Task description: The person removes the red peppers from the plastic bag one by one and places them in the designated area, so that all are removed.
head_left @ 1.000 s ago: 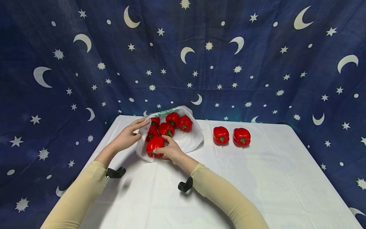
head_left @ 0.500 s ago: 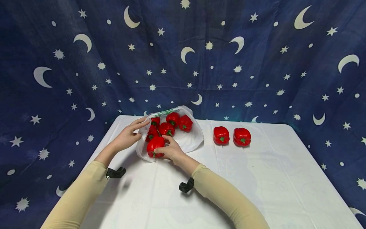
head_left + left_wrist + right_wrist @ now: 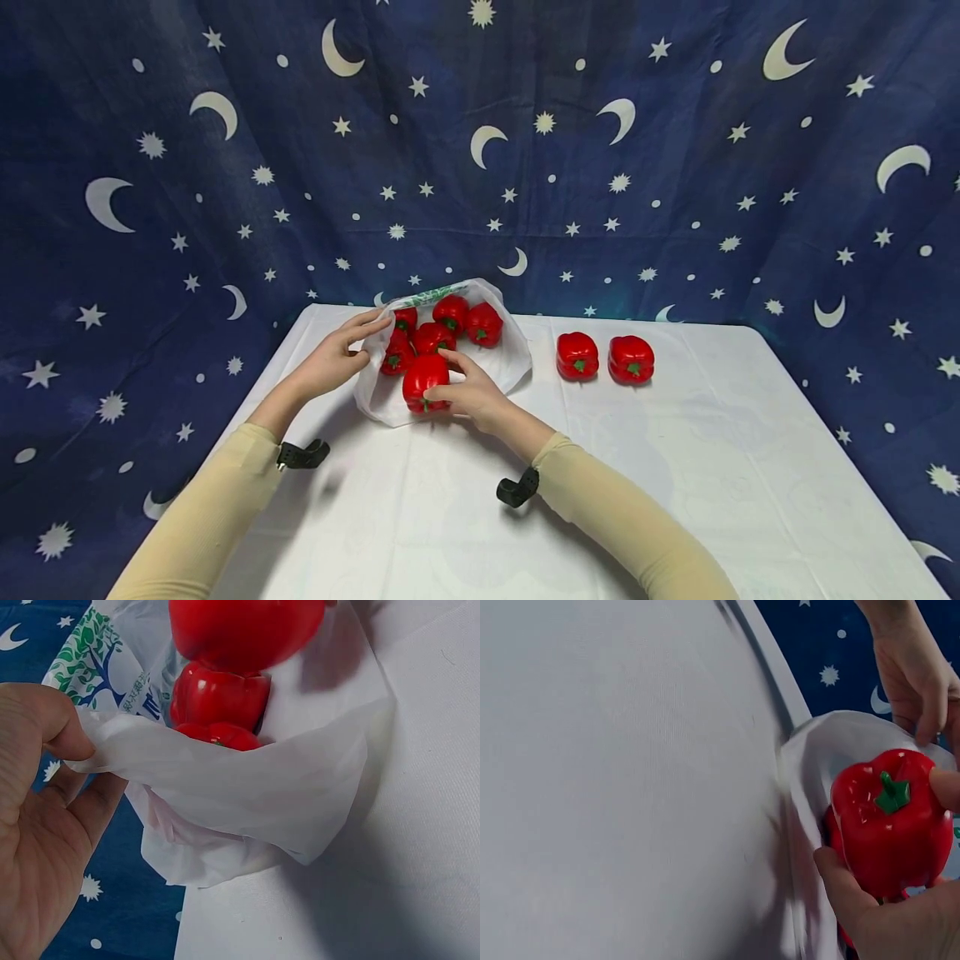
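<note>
Held bell pepper [image 3: 425,383]: it is sitting between the two hands, at the open mouth of the white plastic bag [image 3: 513,346]; the left hand [image 3: 333,360] is lying off to its left, and the right hand [image 3: 476,400], clearly the nearer, is reaching round it from the right. Whether the pepper is touching the bag, I cannot tell.
Pepper's axis: the green stem [image 3: 892,793] is facing towards the person; the blocky body is showing no clear long axis.
Right hand's grasp: thumb and fingers are gripping the pepper from opposite sides, spreading about as wide as its body.
Left hand's pinch: thumb and fingers are nearly meeting, pinching the bag's rim at its left edge.
Inside the bag: five other bell peppers [image 3: 484,323] are clustering behind the held one.
Beyond the bag: two loose bell peppers [image 3: 577,356] are standing side by side on the white-covered surface [image 3: 750,467], well apart from both hands.
Backdrop: a moon-and-star curtain [image 3: 675,208] is hanging behind.
</note>
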Demonstrator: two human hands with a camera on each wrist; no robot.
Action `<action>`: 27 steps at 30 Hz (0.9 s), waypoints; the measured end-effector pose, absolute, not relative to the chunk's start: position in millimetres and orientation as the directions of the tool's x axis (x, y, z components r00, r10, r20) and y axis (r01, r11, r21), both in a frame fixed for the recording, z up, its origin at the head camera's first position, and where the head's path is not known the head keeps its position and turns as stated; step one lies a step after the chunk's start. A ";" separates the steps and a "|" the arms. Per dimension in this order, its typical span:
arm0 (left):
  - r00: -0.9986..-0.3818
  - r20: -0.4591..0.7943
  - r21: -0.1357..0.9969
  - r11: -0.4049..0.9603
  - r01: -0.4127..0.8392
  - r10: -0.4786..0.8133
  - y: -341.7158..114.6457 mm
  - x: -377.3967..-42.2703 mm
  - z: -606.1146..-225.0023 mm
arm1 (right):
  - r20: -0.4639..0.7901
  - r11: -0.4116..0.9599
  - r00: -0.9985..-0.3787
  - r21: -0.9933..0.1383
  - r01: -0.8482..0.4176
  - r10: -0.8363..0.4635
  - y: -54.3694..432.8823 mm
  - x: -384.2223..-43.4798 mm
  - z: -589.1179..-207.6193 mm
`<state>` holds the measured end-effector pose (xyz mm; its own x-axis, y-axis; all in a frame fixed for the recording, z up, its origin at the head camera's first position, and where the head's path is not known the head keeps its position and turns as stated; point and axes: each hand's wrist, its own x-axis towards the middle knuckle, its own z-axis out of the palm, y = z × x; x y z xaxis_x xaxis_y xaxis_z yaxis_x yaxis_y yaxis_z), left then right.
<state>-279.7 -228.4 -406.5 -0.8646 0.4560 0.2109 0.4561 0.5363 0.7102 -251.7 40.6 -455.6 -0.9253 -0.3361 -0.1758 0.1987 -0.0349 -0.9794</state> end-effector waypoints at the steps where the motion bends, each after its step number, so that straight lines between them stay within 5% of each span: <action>1: -0.864 0.213 0.709 0.536 0.458 0.457 -228.2 -280.1 -406.9 | -0.171 -0.040 -0.923 -0.980 0.196 -0.346 44.1 -251.1 -454.7; 27: -0.866 0.201 0.720 0.530 0.448 0.459 -228.4 -280.9 -407.3 | -0.054 -0.055 -0.943 -0.996 0.076 -0.328 165.6 -226.2 -431.1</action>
<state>-280.9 -228.4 -407.3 -0.8657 0.4586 0.2006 0.4477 0.5302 0.7200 -226.2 165.6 -431.1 -0.9431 -0.3280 -0.0542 0.0765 -0.0554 -0.9955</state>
